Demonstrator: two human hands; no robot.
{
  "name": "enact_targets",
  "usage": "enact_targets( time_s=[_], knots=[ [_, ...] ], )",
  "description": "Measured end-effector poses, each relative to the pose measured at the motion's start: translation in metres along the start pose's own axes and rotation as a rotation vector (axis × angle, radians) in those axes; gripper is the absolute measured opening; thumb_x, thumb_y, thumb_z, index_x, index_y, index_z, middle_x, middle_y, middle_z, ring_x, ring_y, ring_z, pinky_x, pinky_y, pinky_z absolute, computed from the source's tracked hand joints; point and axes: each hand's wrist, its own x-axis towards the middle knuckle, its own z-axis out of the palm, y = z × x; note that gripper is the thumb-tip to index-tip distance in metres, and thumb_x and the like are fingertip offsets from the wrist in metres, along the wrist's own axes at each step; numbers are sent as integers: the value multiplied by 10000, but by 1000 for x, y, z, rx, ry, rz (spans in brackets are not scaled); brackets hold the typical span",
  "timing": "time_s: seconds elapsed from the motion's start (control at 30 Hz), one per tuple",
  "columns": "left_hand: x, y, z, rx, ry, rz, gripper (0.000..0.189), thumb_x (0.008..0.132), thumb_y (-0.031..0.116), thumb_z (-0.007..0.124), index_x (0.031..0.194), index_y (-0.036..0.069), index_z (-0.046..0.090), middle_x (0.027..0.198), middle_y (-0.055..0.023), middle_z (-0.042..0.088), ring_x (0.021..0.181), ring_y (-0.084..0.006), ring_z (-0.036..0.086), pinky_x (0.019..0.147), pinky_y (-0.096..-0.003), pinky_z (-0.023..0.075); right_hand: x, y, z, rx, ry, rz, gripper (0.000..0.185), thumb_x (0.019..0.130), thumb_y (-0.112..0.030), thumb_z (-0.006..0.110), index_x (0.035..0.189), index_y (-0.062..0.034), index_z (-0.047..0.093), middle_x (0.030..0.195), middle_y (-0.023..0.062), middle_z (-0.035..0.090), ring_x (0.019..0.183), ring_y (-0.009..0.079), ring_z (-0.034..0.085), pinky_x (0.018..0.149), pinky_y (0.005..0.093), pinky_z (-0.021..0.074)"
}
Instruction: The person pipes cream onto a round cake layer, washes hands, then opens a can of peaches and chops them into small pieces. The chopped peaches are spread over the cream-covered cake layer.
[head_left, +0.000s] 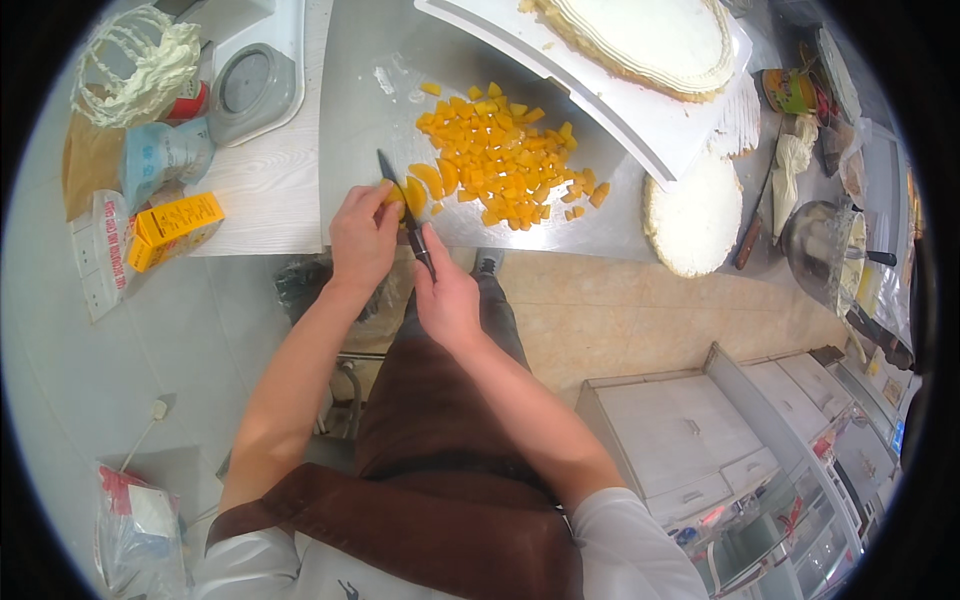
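Note:
On the steel worktop (352, 90) my right hand (448, 300) grips a small knife (409, 217) with a dark blade and handle. Its blade lies across a piece of orange-yellow fruit (414, 196). The fingertips of my left hand (366, 232) hold another piece of the fruit (392, 193) on the blade's left side. Right of the blade are a few larger fruit slices (426, 180). Beyond them spreads a loose pile of diced fruit (502, 150).
A cream-topped cake layer (660, 37) rests on a white board (600, 112) at the upper right. Near the front edge is another round cake layer (694, 214), with a wooden-handled knife (748, 244), a piping bag (787, 176) and a metal bowl (816, 247) farther right. A cream-covered whisk (139, 67) and yellow carton (176, 229) are left.

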Motion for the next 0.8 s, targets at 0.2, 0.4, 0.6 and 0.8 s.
enact_targets(
  time_s=[0.2, 0.4, 0.6, 0.8],
  knots=[
    [5, -3, -12, 113, 26, 4, 237, 944, 74, 739, 1176, 31, 761, 1030, -144, 701, 868, -330, 708, 802, -415, 574, 3, -12, -11, -169, 14, -16, 584, 1028, -154, 686, 1591, -152, 527, 1163, 236, 751, 985, 447, 731, 866, 474, 591],
    [-3, 10, -2, 133, 47, 144, 278, 912, 134, 777, 1162, 16, 746, 1155, -116, 664, 1005, -323, 676, 861, -417, 567, -7, 5, -58, -367, 71, -81, 558, 1040, -175, 680, 1581, -192, 545, 1184, 205, 750, 979, 424, 736, 795, 473, 593],
    [10, 8, 3, 317, 44, 374, 290, 859, 89, 765, 1148, 65, 763, 1201, -83, 670, 1100, -313, 656, 873, -428, 578, 4, 14, -73, -576, 172, -196, 562, 1054, -264, 660, 1598, -256, 519, 1019, 129, 658, 737, 374, 681, 593, 489, 537],
    [18, 4, -14, 318, -78, 494, 244, 829, 62, 757, 1073, 83, 753, 1216, -68, 676, 1118, -304, 664, 871, -415, 590, -7, 8, -67, -803, 117, -366, 699, 942, -132, 707, 1605, -262, 526, 909, 90, 584, 664, 306, 645, 548, 451, 516]
  ],
)
